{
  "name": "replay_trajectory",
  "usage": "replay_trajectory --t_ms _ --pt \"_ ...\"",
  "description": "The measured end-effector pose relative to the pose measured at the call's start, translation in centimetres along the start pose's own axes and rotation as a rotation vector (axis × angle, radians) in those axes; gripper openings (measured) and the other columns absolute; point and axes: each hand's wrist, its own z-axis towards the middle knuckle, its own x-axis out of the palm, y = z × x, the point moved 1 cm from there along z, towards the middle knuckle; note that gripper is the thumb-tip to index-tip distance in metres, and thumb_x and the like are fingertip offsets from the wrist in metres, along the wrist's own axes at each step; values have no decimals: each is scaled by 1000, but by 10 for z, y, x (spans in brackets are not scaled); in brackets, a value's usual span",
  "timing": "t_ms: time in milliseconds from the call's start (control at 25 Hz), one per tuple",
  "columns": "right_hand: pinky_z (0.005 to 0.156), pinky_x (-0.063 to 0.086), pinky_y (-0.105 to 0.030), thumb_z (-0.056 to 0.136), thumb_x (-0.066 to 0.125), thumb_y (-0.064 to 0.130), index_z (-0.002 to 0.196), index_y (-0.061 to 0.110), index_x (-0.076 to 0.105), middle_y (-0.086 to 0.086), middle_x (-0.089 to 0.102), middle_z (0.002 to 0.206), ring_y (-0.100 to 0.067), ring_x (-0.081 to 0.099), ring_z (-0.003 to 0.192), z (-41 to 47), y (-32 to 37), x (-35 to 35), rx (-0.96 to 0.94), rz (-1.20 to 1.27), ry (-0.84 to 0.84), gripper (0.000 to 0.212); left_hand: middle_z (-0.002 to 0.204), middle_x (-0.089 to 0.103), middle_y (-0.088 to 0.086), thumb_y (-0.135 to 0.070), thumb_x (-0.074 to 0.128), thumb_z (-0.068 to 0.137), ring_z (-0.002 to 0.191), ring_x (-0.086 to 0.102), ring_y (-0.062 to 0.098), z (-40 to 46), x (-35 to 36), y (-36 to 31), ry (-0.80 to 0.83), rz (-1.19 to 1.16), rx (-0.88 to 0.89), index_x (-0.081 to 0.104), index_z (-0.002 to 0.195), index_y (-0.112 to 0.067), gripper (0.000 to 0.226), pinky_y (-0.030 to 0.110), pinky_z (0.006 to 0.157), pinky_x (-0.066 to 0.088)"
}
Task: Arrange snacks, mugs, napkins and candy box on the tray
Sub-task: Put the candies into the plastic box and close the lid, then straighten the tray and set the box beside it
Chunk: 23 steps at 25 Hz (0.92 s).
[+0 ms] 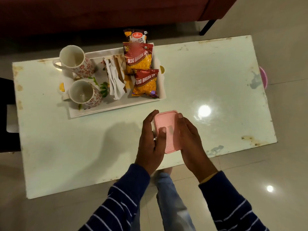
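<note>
A pink candy box [168, 129] with its lid on is held between both hands above the near part of the table. My left hand [150, 140] grips its left side, thumb on the lid. My right hand [191, 139] clasps its right side. The white tray [116, 106] lies at the table's far left. On it stand two flowered mugs [75, 61] [85, 94], white napkins [115, 77] and two red Aloo Bhujia Sev packets [139, 58] [145, 83]. A third snack packet [135, 35] leans at the tray's far edge.
The pale glossy table [208, 80] has worn, stained edges. A dark red sofa [100, 10] runs along the far side. Something pink [264, 77] sticks out past the table's right edge. A dark object sits at the left edge of view.
</note>
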Motion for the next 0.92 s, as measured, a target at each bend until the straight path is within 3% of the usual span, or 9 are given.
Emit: replay_trajectory --t_ms 160,240,320,400,520,640,720,840,920 --pt "79 59 -33 101 51 33 120 31 66 8 72 114 -16 70 102 17 -5 -57 -53 23 79 25 163 16 1 -36 46 99 145 28 22 15 52 -1 144 -5 -150 5 154 -28 69 42 113 37" --pt "88 57 -40 102 51 32 129 24 63 1 69 123 -22 66 112 39 -12 -86 -95 16 12 31 164 -5 -7 -43 45 98 149 7 11 20 73 1 237 68 -130 -10 152 -32 78 32 120 17" --pt "95 54 -44 102 52 30 134 17 59 -4 65 128 -25 61 117 73 -18 -113 -105 34 -87 35 163 -10 -13 -46 46 97 148 0 2 22 86 4 244 124 -109 -13 151 -34 81 26 119 12" --pt "101 50 -48 102 51 28 136 14 56 -4 63 127 -24 59 115 110 -20 -135 -99 1 -174 37 164 -1 -13 -43 51 96 148 9 4 23 88 11 182 141 -112 -4 153 -34 80 26 117 18" --pt "101 49 -49 104 46 30 138 17 53 -6 60 129 -26 57 118 158 -26 -153 -112 -132 -255 38 154 37 -11 -30 58 94 137 38 0 23 63 26 43 132 -128 30 149 -35 62 23 109 36" --pt "85 50 -31 104 42 32 136 19 54 1 59 121 -26 57 117 183 -33 -166 -154 -258 -304 37 116 66 -19 -20 60 94 106 62 -5 19 21 44 -115 183 -139 63 113 -40 28 23 91 54" --pt "80 45 -23 104 42 31 135 19 54 2 58 120 -25 58 116 188 -38 -171 -172 -322 -330 36 102 73 -12 -15 60 93 95 69 3 16 -13 58 -243 172 -201 67 97 -38 25 32 86 58" --pt "98 42 -38 100 49 33 140 17 47 -4 49 135 -29 46 126 179 -39 -170 -166 -441 -432 43 94 74 -3 -16 58 93 84 72 13 13 -68 80 -441 192 -291 68 93 -37 23 43 82 59" --pt "98 37 -39 94 52 36 140 17 44 -8 45 139 -30 42 124 169 -30 -159 -349 -675 -513 50 90 73 -2 -20 59 89 80 73 15 15 -105 87 -610 170 -335 68 90 -38 20 45 82 59"
